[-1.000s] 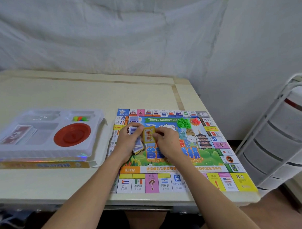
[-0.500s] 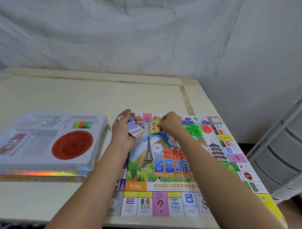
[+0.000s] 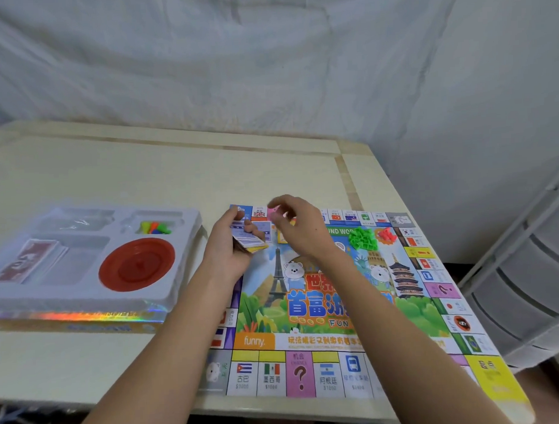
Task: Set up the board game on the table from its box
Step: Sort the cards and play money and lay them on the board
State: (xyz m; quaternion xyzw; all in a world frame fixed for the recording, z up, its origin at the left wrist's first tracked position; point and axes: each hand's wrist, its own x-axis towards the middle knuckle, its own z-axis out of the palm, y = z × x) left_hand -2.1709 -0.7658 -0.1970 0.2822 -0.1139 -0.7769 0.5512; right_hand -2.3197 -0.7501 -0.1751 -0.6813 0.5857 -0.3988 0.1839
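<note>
The colourful game board (image 3: pixel 336 338) lies flat on the right part of the table. My left hand (image 3: pixel 224 248) grips a small stack of cards (image 3: pixel 252 241) over the board's far left corner. My right hand (image 3: pixel 299 225) hovers just right of it with fingers loosely curled and nothing in them. A yellow card (image 3: pixel 282 237) lies on the board partly under that hand. Small heaps of green houses (image 3: pixel 363 237) and red pieces (image 3: pixel 386 235) sit on the board's far right. The open game box (image 3: pixel 85 317) is on the left.
The box's white plastic tray (image 3: pixel 187 246) holds a red dish (image 3: pixel 137 264), coloured pawns (image 3: pixel 155 227) and a stack of paper money (image 3: pixel 29 261). A white drawer cart (image 3: pixel 528 282) stands beside the table's right edge. A white cloth hangs behind the cream table (image 3: pixel 143 172).
My right hand carried the yellow card to the board's far edge, let it go and lifted off. My left hand stayed close by with the card stack. The view tilted down and closer.
</note>
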